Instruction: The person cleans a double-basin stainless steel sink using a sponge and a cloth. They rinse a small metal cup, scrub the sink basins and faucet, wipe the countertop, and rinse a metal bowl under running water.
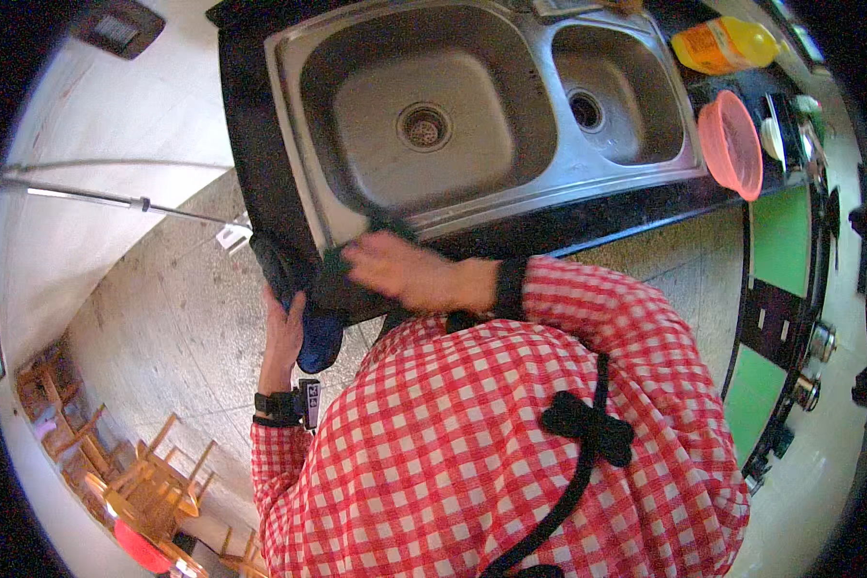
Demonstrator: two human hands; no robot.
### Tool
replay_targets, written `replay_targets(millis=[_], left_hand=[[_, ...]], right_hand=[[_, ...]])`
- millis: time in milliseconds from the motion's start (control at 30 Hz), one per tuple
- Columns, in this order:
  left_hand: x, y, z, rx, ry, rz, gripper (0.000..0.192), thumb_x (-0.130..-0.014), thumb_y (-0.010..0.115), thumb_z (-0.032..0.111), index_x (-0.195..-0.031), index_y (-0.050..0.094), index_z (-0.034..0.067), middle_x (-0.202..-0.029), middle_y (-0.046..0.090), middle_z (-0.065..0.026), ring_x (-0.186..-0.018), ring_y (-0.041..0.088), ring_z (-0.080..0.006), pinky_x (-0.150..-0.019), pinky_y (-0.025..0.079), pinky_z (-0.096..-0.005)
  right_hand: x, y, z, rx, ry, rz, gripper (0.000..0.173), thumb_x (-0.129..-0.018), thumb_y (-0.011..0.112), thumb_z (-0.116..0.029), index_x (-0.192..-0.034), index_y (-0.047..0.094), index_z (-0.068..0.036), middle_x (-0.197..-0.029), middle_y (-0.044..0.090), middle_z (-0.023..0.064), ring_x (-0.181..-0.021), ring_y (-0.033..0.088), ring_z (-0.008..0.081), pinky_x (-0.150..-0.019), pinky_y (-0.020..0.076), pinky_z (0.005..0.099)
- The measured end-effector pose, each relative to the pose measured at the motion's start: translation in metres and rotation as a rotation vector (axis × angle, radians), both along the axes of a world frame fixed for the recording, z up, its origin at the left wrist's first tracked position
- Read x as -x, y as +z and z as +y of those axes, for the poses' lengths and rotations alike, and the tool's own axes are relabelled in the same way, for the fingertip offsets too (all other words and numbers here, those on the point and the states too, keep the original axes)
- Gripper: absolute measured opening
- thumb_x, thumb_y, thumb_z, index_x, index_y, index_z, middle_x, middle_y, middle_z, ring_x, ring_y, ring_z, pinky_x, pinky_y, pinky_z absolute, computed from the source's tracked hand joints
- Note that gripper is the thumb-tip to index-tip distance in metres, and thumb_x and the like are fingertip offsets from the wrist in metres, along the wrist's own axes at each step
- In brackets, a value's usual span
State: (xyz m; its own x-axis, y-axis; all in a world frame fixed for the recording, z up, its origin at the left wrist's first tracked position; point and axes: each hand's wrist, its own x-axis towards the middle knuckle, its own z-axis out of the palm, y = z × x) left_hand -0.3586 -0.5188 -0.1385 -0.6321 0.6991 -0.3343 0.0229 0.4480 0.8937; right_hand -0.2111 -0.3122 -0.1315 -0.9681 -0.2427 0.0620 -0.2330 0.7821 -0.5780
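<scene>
My right hand, slightly blurred, is at the near left corner of a stainless steel double-bowl sink. Dark cloth shows around its bent fingers, against the sink rim and black countertop. At the counter's left end, my left hand has a dark bunched piece, apparently cloth, between thumb and fingers. Whether both hands hold one cloth cannot be made out. A dark blue rounded thing, possibly a shoe, shows beside my left hand. Both sink bowls hold no dishes.
Right of the sink stand a pink plastic basket and a yellow bottle. Green-fronted cabinets line the right side. A metal pole crosses at left above the tiled floor. Wooden chairs stand at lower left.
</scene>
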Motion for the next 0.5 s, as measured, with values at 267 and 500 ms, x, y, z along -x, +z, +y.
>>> replay_targets(millis=[267, 500], left_hand=[[0.005, -0.012, -0.011, 0.079, -0.005, 0.034, 0.05, -0.086, 0.046, 0.016, -0.126, 0.022, -0.002, -0.121, 0.039, -0.0204, -0.11, 0.04, -0.0271, -0.094, 0.028, -0.0324], [0.005, -0.007, -0.008, 0.058, 0.001, -0.006, 0.047, -0.085, 0.047, 0.013, -0.124, 0.025, -0.001, -0.117, 0.042, -0.0184, -0.107, 0.041, -0.0261, -0.093, 0.029, -0.0329]], right_hand=[[-0.075, -0.007, 0.018, -0.137, -0.187, 0.155, 0.032, -0.075, 0.049, -0.009, -0.106, 0.051, -0.001, -0.126, 0.038, 0.0167, -0.117, 0.035, 0.0328, -0.098, 0.0267, 0.0441], [-0.229, -0.01, 0.135, 0.072, -0.957, 0.029, 0.043, -0.075, 0.051, 0.001, -0.116, 0.047, -0.01, -0.131, 0.034, 0.0123, -0.123, 0.027, 0.0307, -0.101, 0.0177, 0.0415]])
